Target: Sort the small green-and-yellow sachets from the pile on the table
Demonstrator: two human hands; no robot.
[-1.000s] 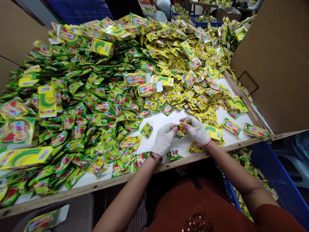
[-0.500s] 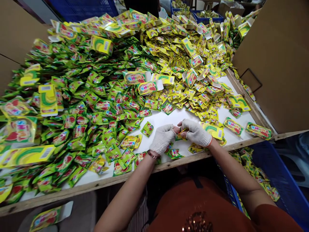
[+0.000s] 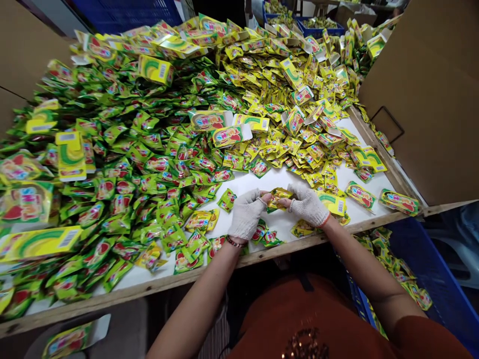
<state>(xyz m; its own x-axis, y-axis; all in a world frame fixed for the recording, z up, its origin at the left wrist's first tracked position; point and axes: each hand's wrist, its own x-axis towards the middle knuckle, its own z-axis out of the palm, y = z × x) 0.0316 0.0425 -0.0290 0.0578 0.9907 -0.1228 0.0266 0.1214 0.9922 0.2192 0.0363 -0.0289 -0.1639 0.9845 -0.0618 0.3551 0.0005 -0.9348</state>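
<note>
Yellow packet, glossy; located between the hands, above the white desk. Left hand: gloved, fingertips bare, nearly closed, pinching the packet's left end. Right hand: likewise gloved, fingers curled, thumb gripping the right end. Handling, as judged: light, pliable, somewhat slippery film, apt to crease. Suggested hold: thumb and finger at each flat end, sparing the middle.

A small, glossy yellow plastic sachet with multicoloured print, its film creased, sits roughly level between the left grip and right grip, over the white worktop.
</note>
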